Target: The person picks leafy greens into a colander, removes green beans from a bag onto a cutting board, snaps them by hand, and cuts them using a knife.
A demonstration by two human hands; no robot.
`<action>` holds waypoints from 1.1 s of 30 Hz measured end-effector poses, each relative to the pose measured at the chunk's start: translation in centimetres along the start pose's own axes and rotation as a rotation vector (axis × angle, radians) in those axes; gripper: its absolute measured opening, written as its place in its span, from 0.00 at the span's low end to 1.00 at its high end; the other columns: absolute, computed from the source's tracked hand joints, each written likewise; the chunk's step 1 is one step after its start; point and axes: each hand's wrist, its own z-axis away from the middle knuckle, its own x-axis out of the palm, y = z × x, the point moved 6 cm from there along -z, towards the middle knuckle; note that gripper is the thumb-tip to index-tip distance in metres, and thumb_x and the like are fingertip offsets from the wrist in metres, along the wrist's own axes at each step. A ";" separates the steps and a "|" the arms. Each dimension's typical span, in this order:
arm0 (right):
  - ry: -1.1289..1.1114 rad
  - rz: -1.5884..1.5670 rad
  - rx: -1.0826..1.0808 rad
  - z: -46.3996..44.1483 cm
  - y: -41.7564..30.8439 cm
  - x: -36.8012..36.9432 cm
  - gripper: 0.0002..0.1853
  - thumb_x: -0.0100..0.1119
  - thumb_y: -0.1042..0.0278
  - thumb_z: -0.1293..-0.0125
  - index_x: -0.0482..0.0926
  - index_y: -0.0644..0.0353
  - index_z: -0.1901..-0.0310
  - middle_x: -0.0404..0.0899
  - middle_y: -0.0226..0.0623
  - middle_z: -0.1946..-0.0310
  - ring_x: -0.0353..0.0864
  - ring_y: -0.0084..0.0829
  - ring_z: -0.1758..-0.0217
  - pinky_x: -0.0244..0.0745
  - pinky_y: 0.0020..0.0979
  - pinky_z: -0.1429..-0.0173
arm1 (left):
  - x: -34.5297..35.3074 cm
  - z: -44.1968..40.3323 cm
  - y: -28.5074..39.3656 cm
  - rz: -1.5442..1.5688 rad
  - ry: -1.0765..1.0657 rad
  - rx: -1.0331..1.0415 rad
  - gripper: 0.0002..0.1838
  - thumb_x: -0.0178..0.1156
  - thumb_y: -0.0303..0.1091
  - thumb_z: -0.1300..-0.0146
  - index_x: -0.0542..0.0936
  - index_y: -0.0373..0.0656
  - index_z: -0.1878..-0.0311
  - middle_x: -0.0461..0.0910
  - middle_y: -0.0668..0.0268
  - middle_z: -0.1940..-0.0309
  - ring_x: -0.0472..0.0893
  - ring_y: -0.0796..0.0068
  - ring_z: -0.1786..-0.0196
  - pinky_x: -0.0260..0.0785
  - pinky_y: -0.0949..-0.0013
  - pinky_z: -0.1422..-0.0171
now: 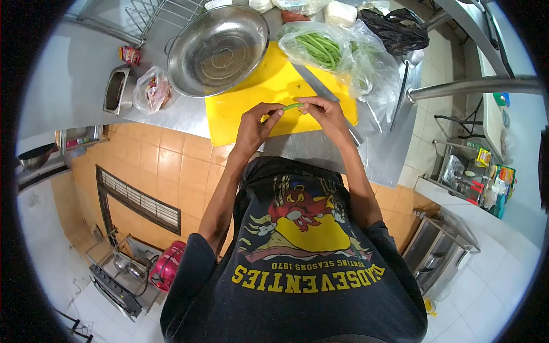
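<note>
A short green bean is held level between my two hands, above the front part of a yellow cutting board. My left hand pinches its left end between thumb and fingers. At the other end, my right hand grips it with bent fingers. Behind my right hand a knife lies slantwise on the board, its handle toward the front edge. More green beans fill an open clear plastic bag at the back right of the board.
A large metal bowl rests at the board's back left. Left of it are a small plastic bag and a metal container. A black bag sits at the back right, and a metal bar crosses at the right.
</note>
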 end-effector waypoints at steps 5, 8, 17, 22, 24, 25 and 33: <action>-0.020 -0.176 -0.051 0.0 -0.1 0.0 0.13 0.53 0.75 0.32 0.81 0.61 0.48 0.83 0.34 0.64 0.80 0.23 0.60 0.73 0.25 0.50 | 0.3 -0.2 -2.1 0.150 -0.011 -0.129 0.11 0.63 0.34 0.35 0.83 0.37 0.55 0.84 0.65 0.64 0.80 0.78 0.61 0.72 0.72 0.53; 0.078 -0.095 -0.043 0.1 0.4 -0.8 0.12 0.56 0.75 0.35 0.81 0.60 0.51 0.83 0.36 0.65 0.81 0.25 0.61 0.73 0.26 0.50 | -0.2 -0.5 -4.0 0.178 0.084 -0.109 0.09 0.63 0.31 0.36 0.82 0.36 0.56 0.83 0.65 0.67 0.79 0.80 0.64 0.72 0.74 0.55; 0.188 0.887 -0.422 0.4 1.2 1.8 0.06 0.63 0.70 0.44 0.79 0.60 0.64 0.78 0.43 0.69 0.79 0.45 0.59 0.73 0.43 0.52 | -2.9 -0.5 -5.5 -0.082 0.193 -0.079 0.10 0.64 0.32 0.38 0.82 0.36 0.57 0.84 0.58 0.67 0.83 0.70 0.64 0.74 0.70 0.55; 0.174 0.811 -0.235 -1.3 1.7 1.0 0.04 0.60 0.72 0.42 0.79 0.60 0.65 0.77 0.43 0.69 0.78 0.47 0.57 0.73 0.44 0.51 | -2.5 0.0 -5.0 -0.244 0.195 -0.029 0.09 0.64 0.33 0.39 0.82 0.39 0.58 0.84 0.56 0.64 0.82 0.59 0.60 0.73 0.62 0.52; 0.230 0.828 -0.246 -2.2 0.7 0.6 0.04 0.59 0.73 0.43 0.78 0.60 0.65 0.78 0.43 0.68 0.78 0.46 0.57 0.73 0.43 0.52 | -2.3 0.1 -5.3 -0.332 0.190 0.001 0.09 0.63 0.34 0.39 0.82 0.41 0.58 0.83 0.57 0.63 0.81 0.58 0.59 0.72 0.59 0.52; 0.274 0.867 -0.315 -2.7 0.1 0.5 0.04 0.59 0.74 0.43 0.79 0.60 0.65 0.78 0.43 0.67 0.79 0.46 0.58 0.74 0.42 0.53 | -2.2 0.1 -5.9 -0.372 0.186 0.006 0.09 0.63 0.34 0.39 0.82 0.42 0.58 0.83 0.58 0.63 0.81 0.58 0.58 0.71 0.59 0.51; 0.218 1.170 -0.431 -6.0 1.4 2.0 0.07 0.51 0.71 0.41 0.79 0.61 0.66 0.79 0.43 0.62 0.78 0.43 0.54 0.73 0.43 0.49 | -2.0 0.1 -6.8 -0.479 0.172 -0.039 0.10 0.64 0.38 0.40 0.82 0.45 0.58 0.82 0.59 0.62 0.79 0.57 0.56 0.69 0.57 0.49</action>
